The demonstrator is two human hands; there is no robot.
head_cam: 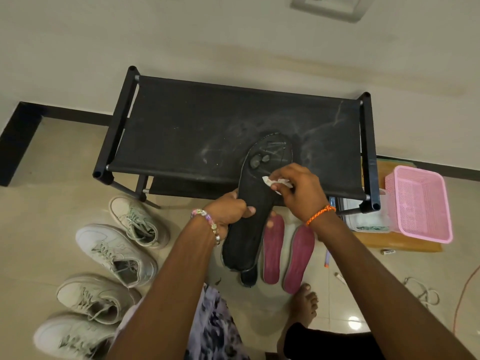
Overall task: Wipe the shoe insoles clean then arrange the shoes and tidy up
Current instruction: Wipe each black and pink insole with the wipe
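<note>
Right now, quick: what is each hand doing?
Left hand: fingers curled round the black insole, holding it up.
Right hand: fingers pinching a white wipe against that insole.

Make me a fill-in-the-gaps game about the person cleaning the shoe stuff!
1. The left hand holds a black insole, and the right hand rubs it with a white ____.
2. The two insoles lying on the floor are coloured ____.
3. The basket on the right is coloured ____.
4. The number of white sneakers on the floor is ____.

Missing words: wipe; pink; pink; four
</note>
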